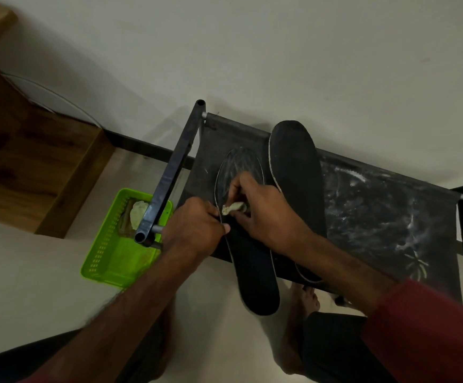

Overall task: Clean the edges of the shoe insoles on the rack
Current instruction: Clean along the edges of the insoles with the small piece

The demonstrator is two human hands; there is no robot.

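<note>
Wiping of the first insole's rim, at the left end of the rack (377, 217). The left hand (194, 226) pinches the left rim of the nearer insole (255, 275), thumb on top, steadying it. The right hand (260, 214) grasps a small pale wad of cloth (234, 208) between thumb and fingers and presses it against that same rim, just beside the left thumb. This insole lies across the rack's shelf, its heel overhanging the front edge. The second insole (294, 167) lies just beside it on the right, its toe at the back edge, touched by neither hand. A green basket (106, 261) stands on the floor below the rack's left end.

Judged stage: edge-cleaning of the first insole is under way, with the second probably still to do. The next move calls for drawing the cloth along the rim while the left hand shifts its pinch ahead, so the overhanging heel does not tip off the front edge.
</note>
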